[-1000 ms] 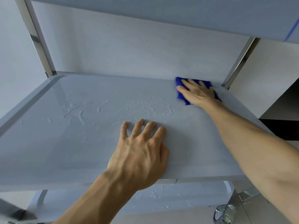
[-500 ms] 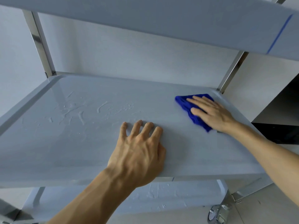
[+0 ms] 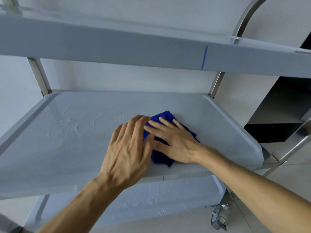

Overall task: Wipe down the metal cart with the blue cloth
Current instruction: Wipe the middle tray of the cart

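Observation:
The metal cart's middle shelf (image 3: 67,148) fills the view, pale grey with a raised rim and wet streaks on its left half. A dark blue cloth (image 3: 159,157) lies on the shelf near the front, right of centre. My right hand (image 3: 175,142) lies flat on the cloth with straight fingers pressing it down. My left hand (image 3: 127,148) rests on the shelf right beside it, its fingers reaching over the cloth's left edge and partly overlapping the right hand's fingertips. Most of the cloth is hidden under both hands.
The cart's top shelf (image 3: 117,46) hangs close overhead with a curved handle (image 3: 244,17) at the right. A lower shelf (image 3: 151,199) and a caster wheel (image 3: 220,217) show below. Steel uprights (image 3: 39,76) stand at the back corners. A white wall lies behind.
My right hand has slid the cloth from the shelf's back right corner forward and left, up against my left hand. The left hand lifted slightly onto the cloth's edge. My head tilted, showing more top shelf.

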Demonstrator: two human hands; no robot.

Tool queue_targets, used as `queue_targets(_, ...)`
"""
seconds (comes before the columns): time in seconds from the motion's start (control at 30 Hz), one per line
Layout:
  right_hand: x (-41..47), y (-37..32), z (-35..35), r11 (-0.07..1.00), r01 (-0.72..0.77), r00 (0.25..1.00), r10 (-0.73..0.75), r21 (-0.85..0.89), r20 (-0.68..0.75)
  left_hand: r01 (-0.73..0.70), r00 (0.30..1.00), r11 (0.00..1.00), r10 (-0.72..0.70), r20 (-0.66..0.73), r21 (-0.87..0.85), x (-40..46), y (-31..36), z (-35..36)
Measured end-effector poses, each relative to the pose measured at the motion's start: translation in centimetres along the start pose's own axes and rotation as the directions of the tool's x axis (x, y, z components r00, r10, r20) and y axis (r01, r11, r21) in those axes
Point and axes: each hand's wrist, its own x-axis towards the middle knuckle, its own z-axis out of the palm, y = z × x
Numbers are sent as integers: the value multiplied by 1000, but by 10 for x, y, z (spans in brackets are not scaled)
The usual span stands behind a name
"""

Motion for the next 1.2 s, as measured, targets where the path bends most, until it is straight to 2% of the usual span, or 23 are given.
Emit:
queue_targets(0.03, -11, -3, -5, 990, 27, 1000, -27, 138, -2, 34, 999, 998, -34, -1, -47, 0, -1, 0)
queue_targets(0.1, -30, 0, -15, 953, 10, 989, 35, 304, -143, 84, 996, 990, -84, 4, -111, -1, -3, 1)
queue_targets(0.17, -46, 16, -20, 960, -112, 917, 199, 255, -345, 86, 996, 991, -87, -4, -104, -1, -5, 2)
queue_targets(0.2, -53, 25, -20, 951, -226, 877, 292, 211, -381, 77, 997, 994, -78, -5, -79, 0, -5, 3)
queue_targets(0.27, -65, 40, -14, 897, -419, 824, 440, 140, -357, 39, 999, 999, -39, 9, -14, 3, 0, 6)
queue_targets(0.33, -68, 48, -6, 858, -495, 801, 512, 137, -311, -12, 998, 998, 8, 70, 57, 14, 11, 16)
queue_targets(0.4, -65, 50, -3, 860, -489, 806, 509, 144, -302, -49, 977, 989, 19, 214, 136, 30, 28, 34)
queue_targets(0.5, -60, 52, -4, 867, -478, 817, 497, 140, -292, -77, 891, 961, -53, 451, 264, 51, 47, 68)
queue_targets(0.57, -61, 54, -4, 868, -481, 818, 495, 125, -292, -104, 847, 941, -86, 524, 323, 55, 46, 79)
queue_targets(0.67, -63, 56, -4, 869, -479, 814, 492, 122, -308, -154, 856, 939, -28, 517, 306, 50, 25, 72)
queue_targets(0.77, -64, 54, -6, 872, -480, 807, 483, 101, -338, -164, 891, 935, 3, 454, 315, 38, -12, 42)
queue_targets(0.87, -64, 54, -5, 874, -483, 807, 471, 63, -357, -14, 925, 910, -145, 352, 413, 36, -61, 8)
queue_targets(0.97, -61, 56, 1, 875, -484, 814, 453, 6, -364, 166, 868, 817, -387, 312, 552, 50, -103, -12)
queue_targets(1.03, -59, 56, 4, 873, -487, 815, 440, -34, -378, 252, 827, 758, -491, 272, 602, 65, -111, -5)
queue_targets(1.13, -58, 55, 6, 869, -492, 810, 433, -56, -395, 342, 794, 742, -556, 245, 577, 87, -90, 28)
queue_targets(1.2, -58, 55, 6, 868, -493, 809, 435, -53, -396, 321, 799, 777, -529, 286, 542, 97, -62, 51)
